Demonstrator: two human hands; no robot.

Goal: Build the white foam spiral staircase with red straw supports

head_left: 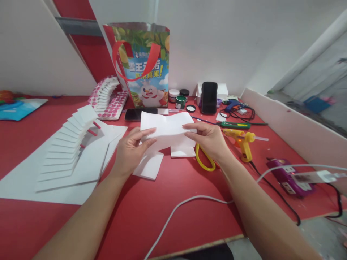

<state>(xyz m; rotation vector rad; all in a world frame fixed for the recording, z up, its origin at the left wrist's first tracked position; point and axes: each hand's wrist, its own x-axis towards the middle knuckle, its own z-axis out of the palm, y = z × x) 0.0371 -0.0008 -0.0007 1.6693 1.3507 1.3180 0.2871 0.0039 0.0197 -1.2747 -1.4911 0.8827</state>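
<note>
1 head-worn view, facing forward and down, near red tabletop [195, 225]

Through my camera I see the sheet [168, 124] over the middle of the bench [130, 216]. Behind it stands the bag [146, 36], with a phone [132, 114] lying before it and jars [173, 95] at its right. Folded papers [63, 144] are on my left; on my right is the glue gun [245, 146].

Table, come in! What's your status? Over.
Left hand, right hand: both pinching paper. Paper bent between them. White cable on table, seemingly not in the way.
</note>
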